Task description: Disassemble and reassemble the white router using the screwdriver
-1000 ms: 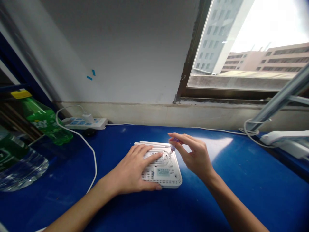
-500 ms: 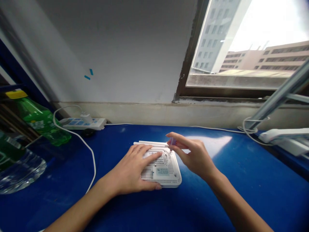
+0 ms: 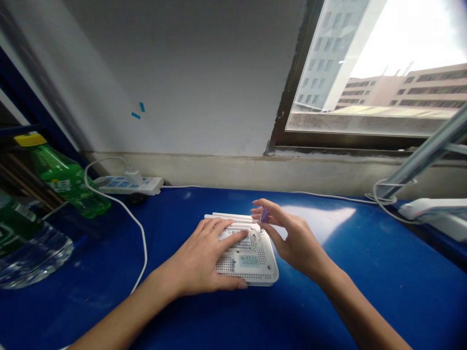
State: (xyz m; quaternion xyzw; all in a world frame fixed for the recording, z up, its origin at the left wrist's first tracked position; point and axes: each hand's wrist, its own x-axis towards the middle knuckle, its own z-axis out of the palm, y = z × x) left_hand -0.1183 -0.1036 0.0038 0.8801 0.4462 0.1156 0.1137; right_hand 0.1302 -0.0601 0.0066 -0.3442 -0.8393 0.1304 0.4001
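A white Wi-Fi router [image 3: 268, 265] lies with its vented, labelled underside up and its antennas folded along the far side. My left hand [image 3: 207, 257] spans its left part, fingers over the top and thumb along the near edge, holding it. Between thumb and fingertips, my right hand [image 3: 292, 238] pinches a short purple-handled screwdriver [image 3: 264, 214]. It stands roughly upright over the router's far right corner, by a round screw recess. Whether its tip touches the router I cannot tell.
On the blue table [image 3: 321, 311], a green bottle [image 3: 69, 182] and a clear bottle [image 3: 32, 257] stand left. A power strip [image 3: 149, 184] with a plugged-in charger sits at the wall; its white cable [image 3: 142, 233] runs forward. A metal frame [image 3: 419, 155] rises at right.
The screwdriver's purple handle shows more clearly between my right fingers, whose grip has shifted slightly. My left hand stays on the router. The whole view has shifted a little.
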